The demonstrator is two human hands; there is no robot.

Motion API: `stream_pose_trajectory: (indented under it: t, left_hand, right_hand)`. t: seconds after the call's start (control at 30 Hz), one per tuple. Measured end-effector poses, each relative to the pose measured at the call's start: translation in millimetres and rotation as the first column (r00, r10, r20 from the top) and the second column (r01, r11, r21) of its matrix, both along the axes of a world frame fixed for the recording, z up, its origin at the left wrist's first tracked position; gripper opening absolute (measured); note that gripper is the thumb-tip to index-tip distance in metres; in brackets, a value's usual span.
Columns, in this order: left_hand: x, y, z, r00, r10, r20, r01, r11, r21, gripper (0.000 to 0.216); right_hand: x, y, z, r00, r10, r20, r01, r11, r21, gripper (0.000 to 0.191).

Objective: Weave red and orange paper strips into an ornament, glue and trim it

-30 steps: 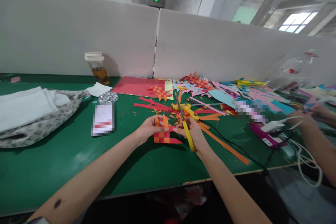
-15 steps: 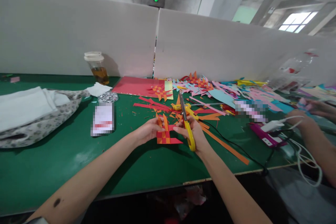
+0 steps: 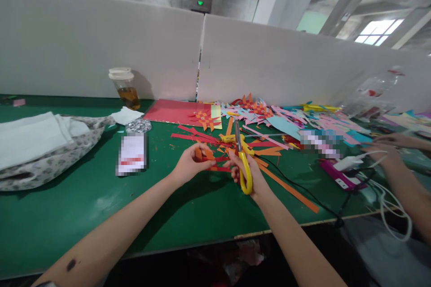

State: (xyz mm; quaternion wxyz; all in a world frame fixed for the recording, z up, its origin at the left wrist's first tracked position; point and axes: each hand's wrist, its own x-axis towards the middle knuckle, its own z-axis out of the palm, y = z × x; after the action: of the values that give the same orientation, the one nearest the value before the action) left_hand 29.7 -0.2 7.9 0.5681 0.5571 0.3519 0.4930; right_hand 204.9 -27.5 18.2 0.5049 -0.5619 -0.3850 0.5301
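My left hand is closed on a woven red-and-orange paper piece, now tilted nearly edge-on above the green table. My right hand grips yellow-handled scissors, blades pointing away from me, and its fingertips touch the paper piece's right side. Cut red and orange strips lie just beyond both hands.
A lidded cup stands at the back by the white partition. A patterned cloth bag lies left, a card beside it. Coloured paper scraps cover the right. Another person's arms, a white charger and cables sit far right.
My left hand has turned the woven piece from flat and facing me to nearly edge-on. The scissors shifted slightly right and more upright. The other person's far hand moved.
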Motion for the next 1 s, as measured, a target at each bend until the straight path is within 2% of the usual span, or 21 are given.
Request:
stream_pose_trajectory:
  t: [0.1,0.17,0.3,0.5,0.57,0.63,0.7,0.73,0.77,0.83,0.9,1.0]
  left_hand:
    - [-4,-4,3.0,0.975,0.083,-0.205,-0.025,0.962,0.272,0.013]
    - [-7,-5,3.4,0.947,0.093,-0.308,0.037,0.919,0.392,0.01]
    - [-8,-7,1.9,0.918,0.032,-0.395,0.145,0.9,0.411,0.021]
    - [-7,-10,6.6,0.92,0.024,-0.391,0.161,0.886,0.435,0.031]
    - [-4,-8,5.8,0.947,0.062,-0.314,0.089,0.891,0.446,0.038]
    - [-1,-4,1.7,0.972,0.166,-0.166,-0.094,0.923,0.372,0.049]
    - [2,3,-3.4,0.981,0.19,-0.026,-0.186,0.976,0.111,0.048]
    - [2,6,-5.2,0.99,0.137,0.016,-0.135,0.989,-0.06,0.046]
    - [2,8,-6.1,0.998,0.044,0.051,-0.032,0.977,-0.213,0.045]
    - [1,9,-5.2,0.992,-0.094,0.084,0.118,0.922,-0.369,0.044]
    - [1,6,-2.6,0.978,-0.2,0.056,0.206,0.904,-0.374,0.039]
    - [2,0,-1.2,0.962,-0.274,-0.017,0.252,0.906,-0.339,0.033]
  right_hand:
    - [0,-2,2.4,0.999,0.036,-0.005,-0.036,0.999,-0.037,0.045]
    - [0,-4,3.7,0.998,0.065,-0.014,-0.065,0.997,-0.041,0.048]
    - [-2,-6,4.9,0.997,0.05,-0.064,-0.051,0.999,-0.014,0.052]
    - [0,-4,5.3,0.99,0.046,-0.133,-0.033,0.995,0.093,0.055]
    - [2,-3,5.0,0.989,0.038,-0.143,-0.019,0.991,0.133,0.055]
    - [5,-1,4.1,0.989,0.017,-0.149,0.006,0.988,0.154,0.056]
    - [7,1,2.8,0.99,0.013,-0.143,0.012,0.986,0.168,0.057]
    - [8,1,2.3,0.991,0.014,-0.135,0.009,0.985,0.172,0.057]
    - [9,2,1.9,0.992,0.022,-0.124,0.0,0.985,0.175,0.057]
    - [9,2,1.6,0.995,0.034,-0.096,-0.017,0.984,0.179,0.058]
    - [8,1,1.6,0.998,0.034,-0.054,-0.024,0.984,0.178,0.059]
    - [4,-1,0.8,0.999,0.037,-0.002,-0.036,0.985,0.168,0.059]
